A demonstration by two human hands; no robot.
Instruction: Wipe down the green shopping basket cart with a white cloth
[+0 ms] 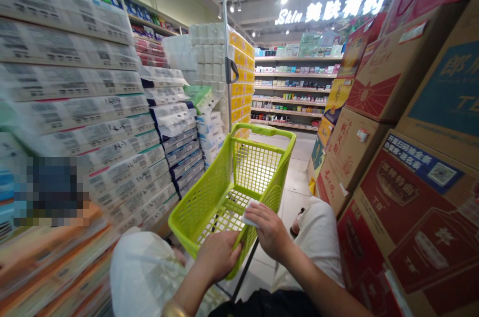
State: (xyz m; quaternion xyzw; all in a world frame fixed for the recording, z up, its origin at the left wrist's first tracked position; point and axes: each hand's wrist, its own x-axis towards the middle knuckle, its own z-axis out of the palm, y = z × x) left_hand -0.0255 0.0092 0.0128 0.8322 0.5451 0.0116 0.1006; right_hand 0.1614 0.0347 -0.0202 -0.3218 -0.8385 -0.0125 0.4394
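Head view: a green basket (209,197), its walls pierced with a grid of holes, sits between the person's two knees and serves as the landmark for every place below.
Left hand: the left hand (220,253) is at the basket's near end, its grip closed on the rim; some fingertips are hidden.
Right hand: the right hand (269,229) is over the basket's right rim, near the same end, its grip narrow and holding a white cloth.
Cloth: the white cloth (250,219) lies bunched under the right fingers, against the basket's right rim.
Trousers: white trouser legs (318,237) flank the basket on both sides.
Dark bar: a thin dark bar (245,269) slants below the basket's near end.
Pole: an upright metal pole (223,17) with a dark handle (234,71) rises beyond the basket.
Packs: white wrapped packs (71,47) are stacked left of the basket; yellow packs (241,80) stand beyond it.
Cartons: printed cartons (374,77) are piled right of the basket.
Shelves: stocked shelves (295,75) stand well beyond the basket, under a lit sign (333,10).
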